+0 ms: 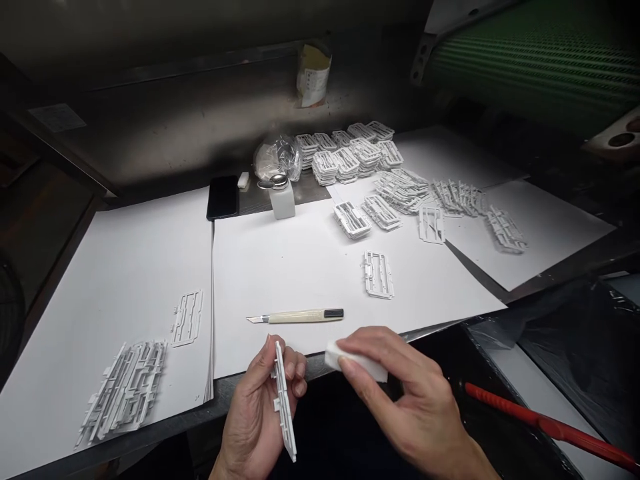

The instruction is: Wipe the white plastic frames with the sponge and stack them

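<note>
My left hand [257,407] grips a white plastic frame part [284,407], held upright with its narrow edge toward me. In my right hand [410,393] is a white block [363,363], pinched between thumb and fingers; it looks like an eraser or a foam sponge. The block and the frame part are apart. Just beyond both hands a craft knife [305,316] lies on the white paper, its blade pointing left. A single white frame part [379,275] rests on the paper behind the knife.
Stacks of white frame parts [350,163] fill the back right; another pile [125,387] lies at front left. A black phone [223,198], a white box [283,201] with spoon-like metal pieces and a clear plastic bag [278,158] stand behind. At right is a red-handled tool [550,427].
</note>
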A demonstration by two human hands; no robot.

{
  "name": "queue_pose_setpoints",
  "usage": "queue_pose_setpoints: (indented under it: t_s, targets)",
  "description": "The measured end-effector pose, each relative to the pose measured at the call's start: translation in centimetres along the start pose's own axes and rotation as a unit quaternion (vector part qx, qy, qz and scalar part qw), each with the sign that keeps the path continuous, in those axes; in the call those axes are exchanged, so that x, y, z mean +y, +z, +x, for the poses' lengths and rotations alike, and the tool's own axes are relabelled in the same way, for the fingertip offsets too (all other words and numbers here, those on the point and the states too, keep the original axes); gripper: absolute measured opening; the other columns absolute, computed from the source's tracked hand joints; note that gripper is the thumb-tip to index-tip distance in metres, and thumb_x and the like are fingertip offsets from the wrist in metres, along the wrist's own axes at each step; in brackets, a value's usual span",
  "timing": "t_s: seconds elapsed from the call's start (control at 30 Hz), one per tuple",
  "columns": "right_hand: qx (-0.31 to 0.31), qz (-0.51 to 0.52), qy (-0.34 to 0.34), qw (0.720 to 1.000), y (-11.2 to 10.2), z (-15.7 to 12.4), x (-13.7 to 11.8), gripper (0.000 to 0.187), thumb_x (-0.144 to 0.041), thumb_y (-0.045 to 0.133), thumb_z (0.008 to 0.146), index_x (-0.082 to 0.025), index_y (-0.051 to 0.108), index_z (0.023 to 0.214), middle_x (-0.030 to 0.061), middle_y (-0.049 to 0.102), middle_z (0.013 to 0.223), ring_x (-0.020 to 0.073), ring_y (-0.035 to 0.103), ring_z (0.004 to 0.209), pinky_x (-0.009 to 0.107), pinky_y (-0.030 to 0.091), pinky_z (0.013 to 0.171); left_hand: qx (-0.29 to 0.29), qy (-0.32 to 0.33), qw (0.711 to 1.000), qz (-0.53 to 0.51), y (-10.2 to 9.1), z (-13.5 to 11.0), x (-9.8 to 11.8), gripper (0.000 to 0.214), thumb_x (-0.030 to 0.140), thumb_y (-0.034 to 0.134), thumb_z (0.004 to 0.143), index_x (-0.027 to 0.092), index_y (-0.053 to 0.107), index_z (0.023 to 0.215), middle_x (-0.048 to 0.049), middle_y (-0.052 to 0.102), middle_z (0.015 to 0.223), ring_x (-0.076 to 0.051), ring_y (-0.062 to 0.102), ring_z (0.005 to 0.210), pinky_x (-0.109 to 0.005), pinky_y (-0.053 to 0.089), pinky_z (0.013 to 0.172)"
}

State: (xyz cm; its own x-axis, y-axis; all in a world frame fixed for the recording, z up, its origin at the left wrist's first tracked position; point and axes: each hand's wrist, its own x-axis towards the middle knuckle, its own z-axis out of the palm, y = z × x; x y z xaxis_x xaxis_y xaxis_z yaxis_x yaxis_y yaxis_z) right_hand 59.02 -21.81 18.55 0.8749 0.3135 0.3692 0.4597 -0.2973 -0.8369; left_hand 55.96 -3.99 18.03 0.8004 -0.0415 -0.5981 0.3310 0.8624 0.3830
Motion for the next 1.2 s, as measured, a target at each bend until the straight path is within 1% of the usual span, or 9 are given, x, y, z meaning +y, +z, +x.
queue_pose_setpoints:
  t_s: [0.13, 0.4, 0.63, 0.77, 0.9, 0.97, 1.03, 1.13, 1.2]
  targets:
    - [-0.005, 0.031, -0.017, 0.999, 0.8, -0.1, -0.7, 0.025, -0.006, 0.061, 0.085, -0.018, 0.065, 0.106, 0.0058, 0.066, 0.090, 0.0197, 0.063, 0.085, 0.031, 0.055, 0.073, -0.038, -0.007, 0.998, -0.052, -0.1, 0.2, -0.3, 0.028, 0.022, 0.043, 0.093, 0.016, 0.056, 0.069, 0.0025, 0.046, 0.059, -0.011, 0.049, 0.063, -0.023, 0.043, 0.058]
    - [-0.007, 0.069, -0.037, 0.997, 1.2, 0.0, -1.9, 0.024, -0.002, 0.060, 0.082, -0.014, 0.068, 0.100, 0.0085, 0.066, 0.084, 0.0197, 0.063, 0.078, 0.031, 0.056, 0.068, -0.057, -0.020, 0.995, -0.074, -0.5, 0.3, -0.3, 0.031, 0.022, 0.041, 0.094, 0.016, 0.055, 0.067, 0.0021, 0.047, 0.059, -0.011, 0.049, 0.063, -0.024, 0.044, 0.062]
    - [-0.001, 0.061, -0.050, 0.997, 2.4, 0.2, -2.9, 0.023, -0.004, 0.062, 0.082, -0.015, 0.069, 0.100, 0.0086, 0.066, 0.080, 0.0199, 0.063, 0.074, 0.031, 0.057, 0.066, -0.035, -0.017, 0.998, -0.052, 0.0, 0.1, -0.4, 0.029, 0.021, 0.044, 0.093, 0.017, 0.054, 0.065, 0.0024, 0.046, 0.060, -0.011, 0.048, 0.062, -0.024, 0.044, 0.064]
    - [-0.002, 0.057, -0.091, 0.994, 3.2, 0.2, -2.7, 0.022, -0.005, 0.062, 0.080, -0.014, 0.069, 0.099, 0.0092, 0.067, 0.080, 0.0205, 0.063, 0.075, 0.032, 0.057, 0.068, -0.028, -0.032, 0.997, -0.062, 0.2, 0.1, -0.4, 0.031, 0.023, 0.044, 0.092, 0.017, 0.054, 0.064, 0.0020, 0.046, 0.062, -0.010, 0.049, 0.062, -0.024, 0.044, 0.063]
    - [-0.003, 0.042, -0.157, 0.987, 3.9, -0.5, -1.9, 0.016, -0.009, 0.060, 0.083, -0.013, 0.069, 0.095, 0.0077, 0.065, 0.073, 0.0189, 0.061, 0.067, 0.030, 0.055, 0.062, -0.032, -0.012, 0.998, -0.047, -0.1, 0.2, -0.4, 0.030, 0.023, 0.046, 0.092, 0.017, 0.052, 0.063, 0.0031, 0.046, 0.060, -0.009, 0.045, 0.058, -0.023, 0.043, 0.059]
    - [-0.002, 0.048, -0.170, 0.984, 4.2, -1.0, -1.5, 0.013, -0.013, 0.059, 0.086, -0.015, 0.068, 0.095, 0.0055, 0.063, 0.071, 0.0174, 0.060, 0.065, 0.028, 0.054, 0.061, -0.028, -0.006, 0.999, -0.045, -0.1, 0.1, -0.4, 0.025, 0.025, 0.048, 0.090, 0.018, 0.054, 0.068, 0.0034, 0.045, 0.059, -0.009, 0.045, 0.056, -0.023, 0.043, 0.056]
    - [-0.011, 0.062, -0.156, 0.986, 4.5, -1.5, -1.4, 0.013, -0.016, 0.058, 0.089, -0.017, 0.067, 0.097, 0.0047, 0.064, 0.073, 0.0167, 0.061, 0.067, 0.028, 0.054, 0.063, -0.005, -0.010, 0.999, -0.044, 0.2, 0.0, -0.5, 0.019, 0.032, 0.051, 0.089, 0.019, 0.058, 0.077, 0.0016, 0.052, 0.064, -0.011, 0.051, 0.058, -0.024, 0.045, 0.057]
    - [-0.059, 0.059, -0.137, 0.987, 4.7, -1.7, -1.6, 0.015, -0.017, 0.057, 0.090, -0.017, 0.066, 0.103, 0.0056, 0.067, 0.080, 0.0166, 0.064, 0.070, 0.027, 0.055, 0.067, 0.035, -0.036, 0.998, -0.041, 0.8, -0.2, -0.7, 0.027, 0.038, 0.052, 0.087, 0.016, 0.062, 0.097, -0.0081, 0.067, 0.088, -0.018, 0.064, 0.075, -0.030, 0.053, 0.068]
    - [-0.092, 0.052, -0.145, 0.984, 4.5, -1.5, -1.7, 0.017, -0.016, 0.059, 0.089, -0.016, 0.066, 0.105, 0.0063, 0.068, 0.083, 0.0164, 0.066, 0.071, 0.026, 0.056, 0.066, 0.036, -0.076, 0.996, -0.038, 0.9, -0.4, -0.9, 0.031, 0.030, 0.052, 0.087, 0.010, 0.062, 0.109, -0.0152, 0.069, 0.103, -0.022, 0.068, 0.087, -0.032, 0.054, 0.075]
